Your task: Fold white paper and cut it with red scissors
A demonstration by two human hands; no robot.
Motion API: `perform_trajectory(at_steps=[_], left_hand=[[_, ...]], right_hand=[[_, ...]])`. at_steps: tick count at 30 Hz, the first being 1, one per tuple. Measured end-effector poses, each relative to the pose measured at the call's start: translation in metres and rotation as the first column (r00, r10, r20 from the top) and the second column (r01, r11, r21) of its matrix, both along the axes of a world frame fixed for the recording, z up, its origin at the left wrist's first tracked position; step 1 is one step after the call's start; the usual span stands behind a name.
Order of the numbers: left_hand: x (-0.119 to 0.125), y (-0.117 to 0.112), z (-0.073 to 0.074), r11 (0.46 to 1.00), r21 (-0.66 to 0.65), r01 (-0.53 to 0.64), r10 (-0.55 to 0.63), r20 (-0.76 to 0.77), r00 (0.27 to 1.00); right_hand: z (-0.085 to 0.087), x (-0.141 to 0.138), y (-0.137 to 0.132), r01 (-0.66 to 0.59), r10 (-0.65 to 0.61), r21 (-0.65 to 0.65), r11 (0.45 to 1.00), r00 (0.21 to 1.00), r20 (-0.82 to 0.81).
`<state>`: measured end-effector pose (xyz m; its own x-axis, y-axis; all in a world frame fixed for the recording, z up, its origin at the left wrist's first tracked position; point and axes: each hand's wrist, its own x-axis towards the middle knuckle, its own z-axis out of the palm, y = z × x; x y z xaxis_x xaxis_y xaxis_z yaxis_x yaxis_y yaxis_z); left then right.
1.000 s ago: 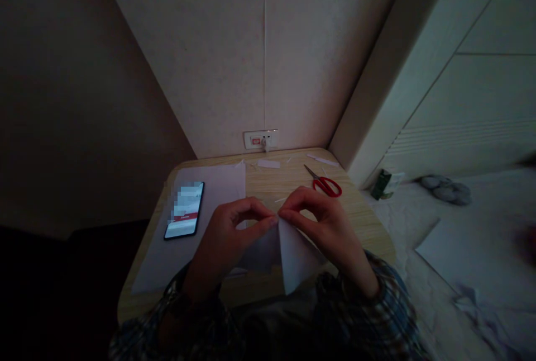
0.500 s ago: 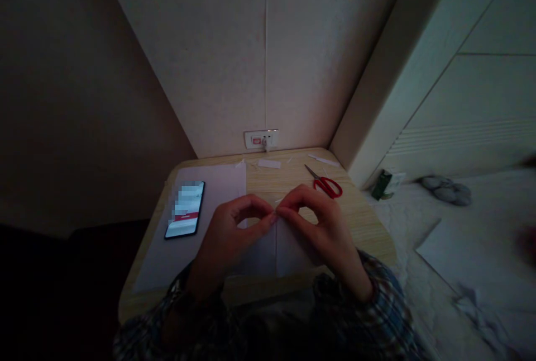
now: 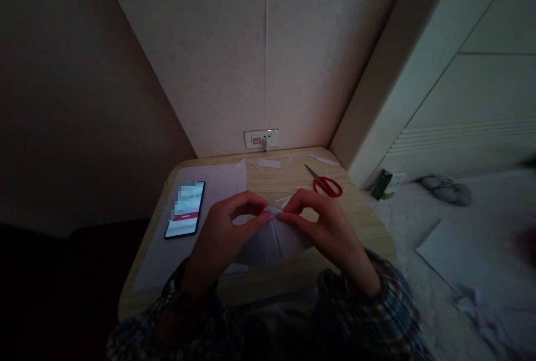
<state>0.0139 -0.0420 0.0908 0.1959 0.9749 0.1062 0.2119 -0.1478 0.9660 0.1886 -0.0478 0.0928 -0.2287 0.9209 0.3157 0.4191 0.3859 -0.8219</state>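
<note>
A folded white paper (image 3: 288, 241) with a seam down its middle hangs between my hands, just over the table. My left hand (image 3: 234, 232) pinches its top edge between thumb and index finger. Close beside those fingertips, my right hand (image 3: 322, 224) pinches the same edge. The paper's underside is out of sight. Beyond my right hand lie scissors (image 3: 324, 182) with red handles, their blades pointing to the back left. A lit phone (image 3: 185, 210) rests on a large white sheet (image 3: 154, 266) left of my left hand.
Paper scraps (image 3: 269, 164) are scattered along the back of the wooden table (image 3: 364, 227). A wall socket (image 3: 261, 139) with a plug sits behind. On the bed at right are a green-and-white box (image 3: 387, 184), a grey item (image 3: 446, 189) and a paper sheet (image 3: 464, 255).
The folded paper has tilted, and its top edge now shows between my fingertips. My fingertips have moved slightly apart. The phone and scissors have stayed in place.
</note>
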Motion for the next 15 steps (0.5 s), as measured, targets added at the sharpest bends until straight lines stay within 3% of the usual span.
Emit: perform_trajectory(at_steps=[10,13,15], left_hand=[[-0.002,0.0,0.01,0.988,0.151,0.03,0.014,-0.281,0.96],[-0.002,0.0,0.012,0.987,0.161,-0.01,0.05,-0.245,0.968],[-0.003,0.001,0.011,0.985,0.151,-0.086,0.107,-0.134,0.985]], right_hand=[[-0.003,-0.001,0.003,-0.002,-0.016,0.095,0.995,0.982,0.19],[-0.001,0.0,0.004,-0.002,-0.014,0.118,0.993,0.991,0.132],[0.001,0.003,0.003,0.072,-0.085,0.17,0.983,0.994,0.072]])
